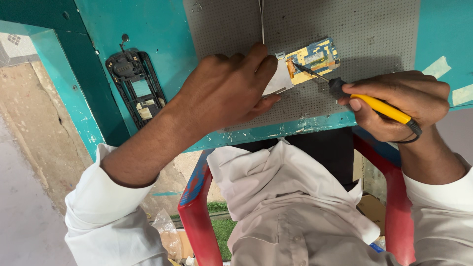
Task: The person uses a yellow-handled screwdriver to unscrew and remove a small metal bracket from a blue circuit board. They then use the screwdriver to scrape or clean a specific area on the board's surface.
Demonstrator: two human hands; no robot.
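- Left hand (231, 88) pinches the white edge of a phone circuit board (310, 59) lying on a grey perforated mat (354, 29).
- Right hand (399, 103) grips a yellow-handled soldering iron (364, 98), tip touching the board.
- Black phone frame (135, 86) lies well apart, on the teal table (148, 24).

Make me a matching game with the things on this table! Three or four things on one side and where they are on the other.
Things:
1. circuit board
2. soldering iron
3. black phone frame
4. grey dotted mat

Places:
A. lying alone on the teal table, off to the left
B. held in the right hand
C. pinned down by the left hand
D. spread under the board

Pairs: 1-C, 2-B, 3-A, 4-D
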